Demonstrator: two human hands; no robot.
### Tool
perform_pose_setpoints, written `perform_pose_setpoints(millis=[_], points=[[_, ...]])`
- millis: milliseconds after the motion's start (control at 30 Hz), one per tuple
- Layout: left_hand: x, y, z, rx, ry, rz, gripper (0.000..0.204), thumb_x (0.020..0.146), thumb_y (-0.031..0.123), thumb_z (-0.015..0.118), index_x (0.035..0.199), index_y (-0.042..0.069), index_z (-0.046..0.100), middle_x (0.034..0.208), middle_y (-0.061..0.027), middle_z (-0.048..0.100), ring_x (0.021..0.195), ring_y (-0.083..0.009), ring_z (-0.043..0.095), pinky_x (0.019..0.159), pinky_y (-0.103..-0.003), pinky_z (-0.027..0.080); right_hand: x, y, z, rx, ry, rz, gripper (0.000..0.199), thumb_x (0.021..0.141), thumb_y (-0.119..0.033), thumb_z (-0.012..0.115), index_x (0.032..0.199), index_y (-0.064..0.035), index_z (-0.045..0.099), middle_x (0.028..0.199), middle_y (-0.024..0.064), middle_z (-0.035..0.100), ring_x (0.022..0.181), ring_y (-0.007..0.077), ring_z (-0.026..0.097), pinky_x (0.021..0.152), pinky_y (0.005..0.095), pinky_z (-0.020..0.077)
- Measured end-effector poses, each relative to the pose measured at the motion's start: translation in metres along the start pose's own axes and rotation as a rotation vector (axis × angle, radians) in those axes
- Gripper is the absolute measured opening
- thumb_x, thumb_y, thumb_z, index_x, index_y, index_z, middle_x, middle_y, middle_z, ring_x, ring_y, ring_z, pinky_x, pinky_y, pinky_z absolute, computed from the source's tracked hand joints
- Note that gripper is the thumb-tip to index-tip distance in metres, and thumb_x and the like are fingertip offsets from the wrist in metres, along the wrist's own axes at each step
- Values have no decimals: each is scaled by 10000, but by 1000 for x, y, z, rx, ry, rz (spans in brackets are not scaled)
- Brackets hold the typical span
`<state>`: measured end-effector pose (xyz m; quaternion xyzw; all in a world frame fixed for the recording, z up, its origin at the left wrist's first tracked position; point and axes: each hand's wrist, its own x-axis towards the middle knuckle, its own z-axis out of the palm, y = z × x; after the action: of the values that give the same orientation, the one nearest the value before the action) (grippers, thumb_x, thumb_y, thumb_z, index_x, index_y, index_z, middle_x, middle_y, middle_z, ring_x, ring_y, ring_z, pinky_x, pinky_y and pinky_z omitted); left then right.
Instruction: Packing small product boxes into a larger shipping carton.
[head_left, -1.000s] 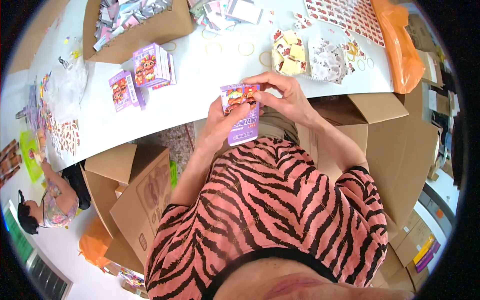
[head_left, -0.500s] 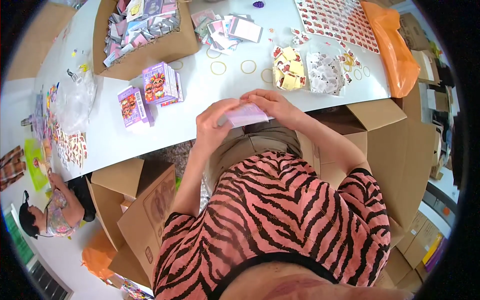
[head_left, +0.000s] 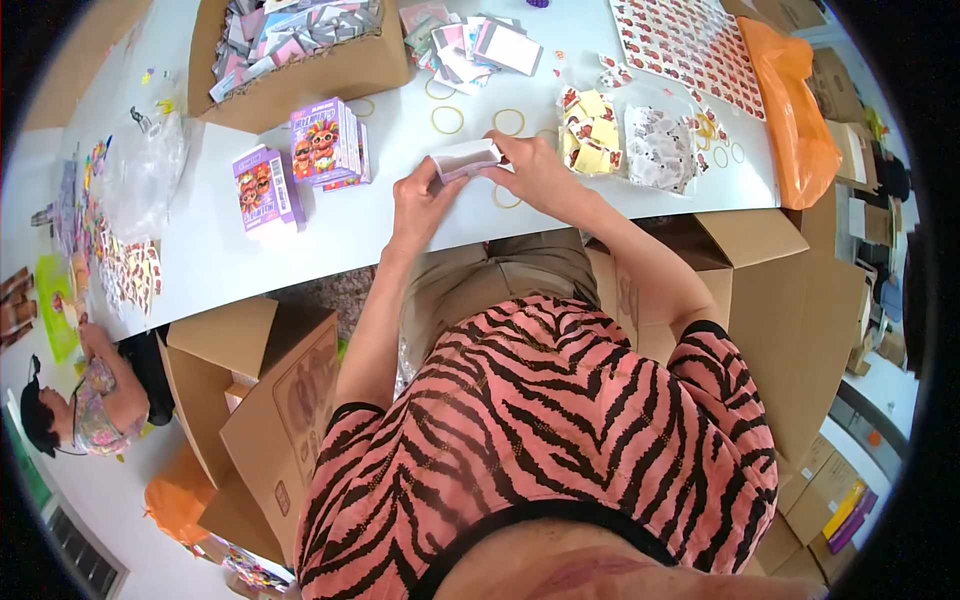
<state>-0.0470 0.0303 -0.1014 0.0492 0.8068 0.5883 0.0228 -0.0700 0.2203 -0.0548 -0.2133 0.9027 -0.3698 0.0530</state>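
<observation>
- Our white bench (head_left: 300, 250) carries everything here
- A brown cardboard box (head_left: 300, 70) of packets stands at its far left
- Purple cartons (head_left: 325, 140) stand just beside that box
- Our left hand (head_left: 420, 200) and right hand (head_left: 540, 170), fingers clenched on either end, hold a small white-and-purple box (head_left: 465, 158) above the bench's near edge
- Yellow rubber bands (head_left: 447, 120) lie beyond

I see a small white box (head_left: 467, 158) held in both hands, its open end up. Left of it on the white surface (head_left: 300, 240) stand purple cartons with cartoon figures: a single one (head_left: 264, 189) and a cluster (head_left: 328, 142). Behind them sits a brown cardboard box (head_left: 300, 70) of packets. A sticker sheet (head_left: 690, 45), red on white, lies far right.
</observation>
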Motion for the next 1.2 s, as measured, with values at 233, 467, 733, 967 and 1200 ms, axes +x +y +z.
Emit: perform_pose_setpoints(millis=[233,467,733,967,1200], points=[[-3,-8,2,-13,75,108,238,758,62,736,965,7,632,853,-99,665,734,-152,624,671,-278,498,28,17,-40,42,6,-124,431,770,-53,655,1184,-71,539,1084,173,628,899,331,633,761,392,514],[-5,3,2,5,94,44,250,734,72,739,960,15,651,887,-113,663,767,-218,639,709,-304,504,89,81,-73,-402,137,56,567,739,-166,712,1259,-80,503,1161,159,606,1011,313,603,866,388,493],[-3,-4,4,-20,116,77,274,736,89,742,979,13,642,916,-129,671,796,-242,653,719,-321,516,118,81,-67,-684,-103,134,707,681,-252,763,1283,-89,431,1072,164,606,1036,334,571,860,425,489],[-2,-7,3,24,87,61,307,765,98,726,1050,14,646,955,-116,692,838,-161,658,763,-296,516,102,84,-79,-538,102,-24,676,691,-159,735,1295,-94,438,1225,164,518,1100,342,526,916,421,457],[-1,-9,4,-21,103,118,275,750,96,730,989,-3,637,905,-154,661,762,-279,641,693,-349,518,63,-16,-119,-427,140,-423,607,703,-62,691,1274,-78,485,1239,127,509,1107,322,500,927,388,441]])
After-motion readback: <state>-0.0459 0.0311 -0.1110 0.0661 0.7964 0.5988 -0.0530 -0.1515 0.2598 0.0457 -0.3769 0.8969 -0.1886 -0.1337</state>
